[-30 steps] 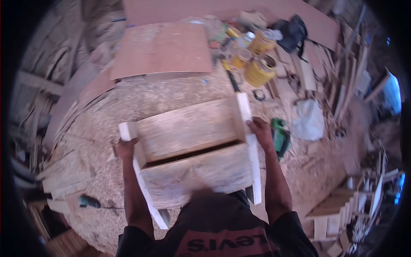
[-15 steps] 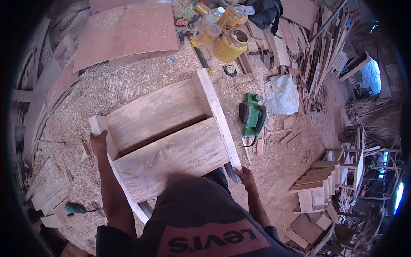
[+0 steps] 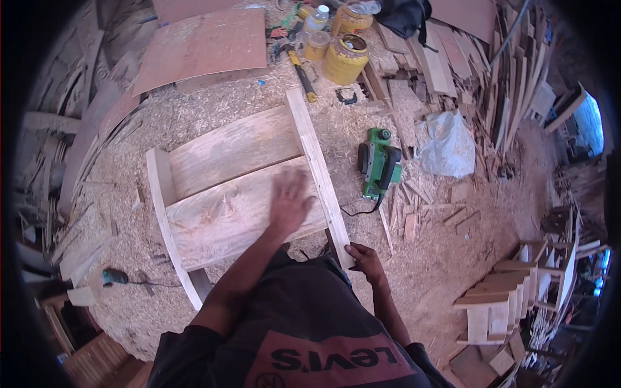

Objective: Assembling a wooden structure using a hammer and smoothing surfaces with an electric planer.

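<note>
In front of me rests a small wooden frame [image 3: 239, 213], made of two side rails with wide boards set between them. My left hand [image 3: 291, 200] lies over the nearer board, fingers spread and a little blurred, near its right end. At the near end of the right rail [image 3: 317, 174], my right hand [image 3: 365, 260] grips the wood with thumb and fingers. Beyond that rail a green electric planer [image 3: 380, 163] lies on the shavings, its cord trailing toward the frame.
Yellow jars [image 3: 346, 59] and a yellow-black hammer [image 3: 301, 76] sit at the far side. A reddish plywood sheet [image 3: 207, 48] lies far left, a white sack [image 3: 445, 143] to the right. Stacked lumber [image 3: 521, 84] and stepped wooden pieces [image 3: 495, 291] line the right. A teal power tool [image 3: 115, 277] lies left.
My left hand has let go of the left rail's far end and moved right onto the nearer board. The frame has shifted slightly; my right hand stays at the right rail's near end.
</note>
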Demonstrator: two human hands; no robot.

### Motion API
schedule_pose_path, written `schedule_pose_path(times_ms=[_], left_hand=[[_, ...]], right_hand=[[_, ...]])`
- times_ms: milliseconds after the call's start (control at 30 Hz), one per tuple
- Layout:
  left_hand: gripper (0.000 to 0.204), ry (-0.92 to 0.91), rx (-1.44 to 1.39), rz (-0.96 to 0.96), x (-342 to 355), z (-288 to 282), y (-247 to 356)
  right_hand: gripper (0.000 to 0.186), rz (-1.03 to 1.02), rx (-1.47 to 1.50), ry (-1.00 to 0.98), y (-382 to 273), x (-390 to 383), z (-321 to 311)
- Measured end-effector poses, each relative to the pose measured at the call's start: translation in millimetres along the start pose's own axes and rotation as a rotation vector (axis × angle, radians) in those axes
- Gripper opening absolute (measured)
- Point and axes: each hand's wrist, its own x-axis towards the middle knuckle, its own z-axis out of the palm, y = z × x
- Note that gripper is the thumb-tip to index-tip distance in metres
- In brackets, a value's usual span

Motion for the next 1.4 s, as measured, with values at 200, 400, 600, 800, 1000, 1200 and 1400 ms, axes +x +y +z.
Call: schedule_pose_path(times_ms=[200, 400, 600, 800, 1000, 1200, 1400], left_hand=[[0.073, -0.287, 0.144, 0.195, 3, 6, 62], [0.068, -0.092, 0.058, -0.064, -8, 6, 42], [0.065, 0.171, -0.067, -0.223, 27, 28, 69], [0.077, 0.001, -0.034, -0.461, -14, 7, 25], [0.08, 0.105, 0.178, -0.915, -86, -29, -71], [0.079, 0.273, 0.253, -1.37, -174, -70, -140], [0.072, 0.464, 0.288, -1.346, -194, -54, -131]], right_hand=[[0.058, 0.008, 0.116, 0.094, 19, 20, -57], [0.057, -0.095, 0.16, 0.12, -28, 51, -90], [0.056, -0.883, -0.305, 0.311, -60, 134, -175], [0.062, -0.482, -0.031, 0.221, -150, 139, -79], [0.07, -0.464, 0.021, 0.194, -151, 183, -105], [0.061, -0.563, 0.037, 0.173, -152, 222, -128], [0.053, -0.519, -0.084, 0.238, -149, 218, -119]])
